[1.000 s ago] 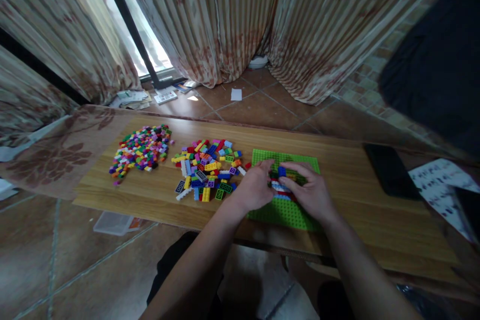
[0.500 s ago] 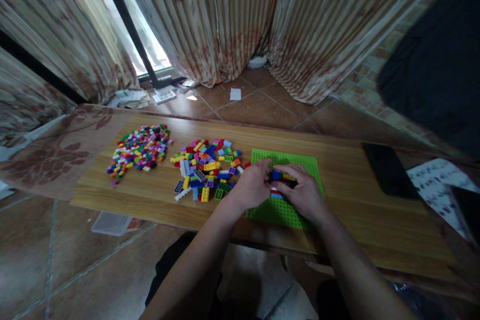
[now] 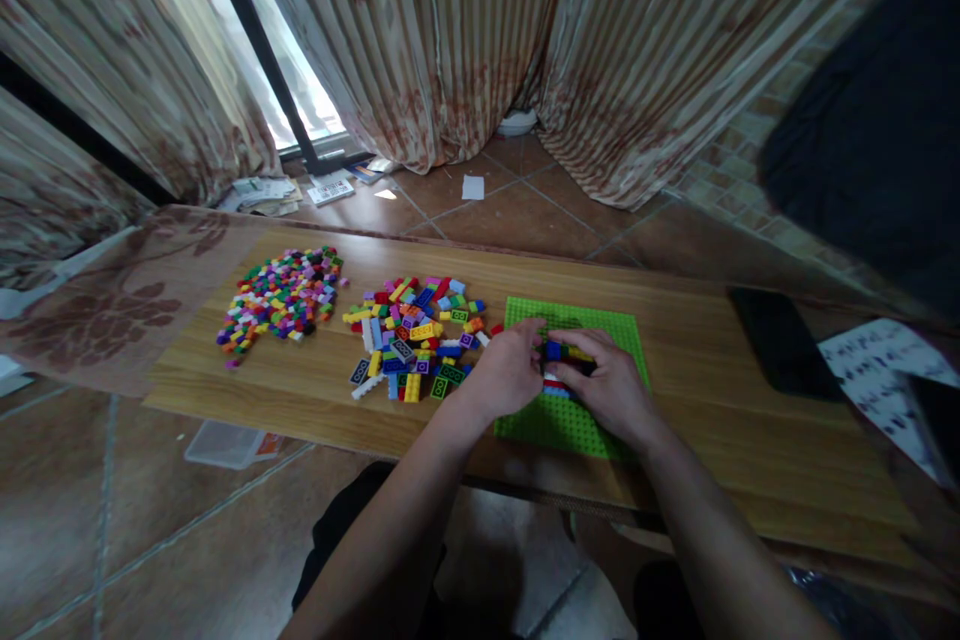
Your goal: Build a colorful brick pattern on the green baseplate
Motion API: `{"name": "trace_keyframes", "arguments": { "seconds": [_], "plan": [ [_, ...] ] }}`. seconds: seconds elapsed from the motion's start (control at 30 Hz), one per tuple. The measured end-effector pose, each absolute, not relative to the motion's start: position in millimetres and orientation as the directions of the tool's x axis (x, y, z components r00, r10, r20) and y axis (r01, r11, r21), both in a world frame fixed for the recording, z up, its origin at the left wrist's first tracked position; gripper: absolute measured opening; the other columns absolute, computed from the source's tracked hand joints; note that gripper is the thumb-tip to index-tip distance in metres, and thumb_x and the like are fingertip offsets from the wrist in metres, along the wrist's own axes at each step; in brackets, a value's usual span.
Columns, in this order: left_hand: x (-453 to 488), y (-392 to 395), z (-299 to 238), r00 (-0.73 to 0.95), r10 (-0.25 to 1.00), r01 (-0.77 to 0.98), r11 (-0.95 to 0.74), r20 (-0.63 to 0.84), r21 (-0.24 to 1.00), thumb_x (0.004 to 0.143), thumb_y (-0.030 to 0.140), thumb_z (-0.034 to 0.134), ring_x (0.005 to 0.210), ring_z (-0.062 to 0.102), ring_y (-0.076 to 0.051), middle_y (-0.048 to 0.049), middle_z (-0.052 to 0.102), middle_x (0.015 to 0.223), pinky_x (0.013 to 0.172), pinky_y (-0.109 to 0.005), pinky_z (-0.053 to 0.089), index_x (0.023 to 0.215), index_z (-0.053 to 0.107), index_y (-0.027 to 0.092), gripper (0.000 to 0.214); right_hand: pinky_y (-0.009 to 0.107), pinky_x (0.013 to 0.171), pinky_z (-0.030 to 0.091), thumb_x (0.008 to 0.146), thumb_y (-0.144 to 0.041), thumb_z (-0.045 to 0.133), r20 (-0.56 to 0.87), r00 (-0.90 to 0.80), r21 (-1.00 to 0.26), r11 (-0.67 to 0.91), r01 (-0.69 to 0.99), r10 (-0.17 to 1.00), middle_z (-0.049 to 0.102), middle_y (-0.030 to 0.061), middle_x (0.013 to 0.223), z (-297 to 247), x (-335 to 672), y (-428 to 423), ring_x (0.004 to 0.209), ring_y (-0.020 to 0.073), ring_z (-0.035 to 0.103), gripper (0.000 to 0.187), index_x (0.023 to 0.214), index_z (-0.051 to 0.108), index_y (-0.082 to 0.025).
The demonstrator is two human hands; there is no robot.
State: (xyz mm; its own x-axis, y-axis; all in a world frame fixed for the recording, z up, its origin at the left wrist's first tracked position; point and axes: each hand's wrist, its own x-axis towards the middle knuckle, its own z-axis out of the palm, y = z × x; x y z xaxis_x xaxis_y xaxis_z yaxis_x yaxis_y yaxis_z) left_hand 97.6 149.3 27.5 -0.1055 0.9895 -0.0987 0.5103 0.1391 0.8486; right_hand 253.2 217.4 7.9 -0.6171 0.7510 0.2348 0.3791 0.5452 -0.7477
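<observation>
Both hands are over a green studded baseplate (image 3: 525, 430) on the wooden table. Between them, near the plate's middle, is a small build of toy bricks (image 3: 553, 351) in blue, yellow, red, white and light blue. My left hand (image 3: 511, 370) is closed against the left side of this build, its fingertips partly hidden. My right hand (image 3: 611, 382) curls over the right side, thumb at the front and fingers behind, gripping the bricks. The hands cover much of the build, so its full shape cannot be made out.
A pile of larger bricks (image 3: 412, 332) lies left of the plate. Farther left is a heap of small bricks (image 3: 281, 295). On the right are a black phone-like slab (image 3: 784, 342) and a printed sheet (image 3: 889, 375). A clear plastic lid or tray (image 3: 221, 445) lies on the floor.
The hands and bricks hold nearly the same pose. The whole view has shifted very slightly.
</observation>
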Motion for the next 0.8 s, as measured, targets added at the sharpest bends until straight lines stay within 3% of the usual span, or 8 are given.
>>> {"name": "trace_keyframes", "arguments": {
  "seconds": [0.5, 0.8],
  "plan": [
    [97.1, 151.1, 26.0, -0.109, 0.991, 0.552, 0.13, -0.083, 0.823, 0.072, -0.004, 0.05, 0.086, 0.068, -0.017, -0.0146, 0.069, 0.112, 0.083, -0.028, 0.056, 0.134, 0.051, 0.008, 0.063, 0.045, 0.092, 0.048, 0.081, -0.03, 0.066, 0.247, -0.655, -0.685, 0.606, 0.403, 0.715, 0.07, 0.006, 0.104, 6.2, 254.1, 219.3, 0.103, 0.0257, 0.06, 0.027, 0.108, 0.07, -0.026],
    [98.2, 150.3, 31.4, -0.123, 0.985, 0.54, 0.17, -0.123, 0.824, 0.075, -0.003, 0.051, 0.086, 0.068, -0.017, -0.0158, 0.068, 0.115, 0.083, -0.028, 0.055, 0.134, 0.051, 0.007, 0.06, 0.045, 0.096, 0.047, 0.079, -0.028, 0.068, 0.164, -0.647, -0.736, 0.529, 0.422, 0.745, 0.07, 0.0066, 0.112, 10.8, 252.8, 219.6, 0.107, 0.0255, 0.062, 0.035, 0.113, 0.069, -0.025]
  ]
}}
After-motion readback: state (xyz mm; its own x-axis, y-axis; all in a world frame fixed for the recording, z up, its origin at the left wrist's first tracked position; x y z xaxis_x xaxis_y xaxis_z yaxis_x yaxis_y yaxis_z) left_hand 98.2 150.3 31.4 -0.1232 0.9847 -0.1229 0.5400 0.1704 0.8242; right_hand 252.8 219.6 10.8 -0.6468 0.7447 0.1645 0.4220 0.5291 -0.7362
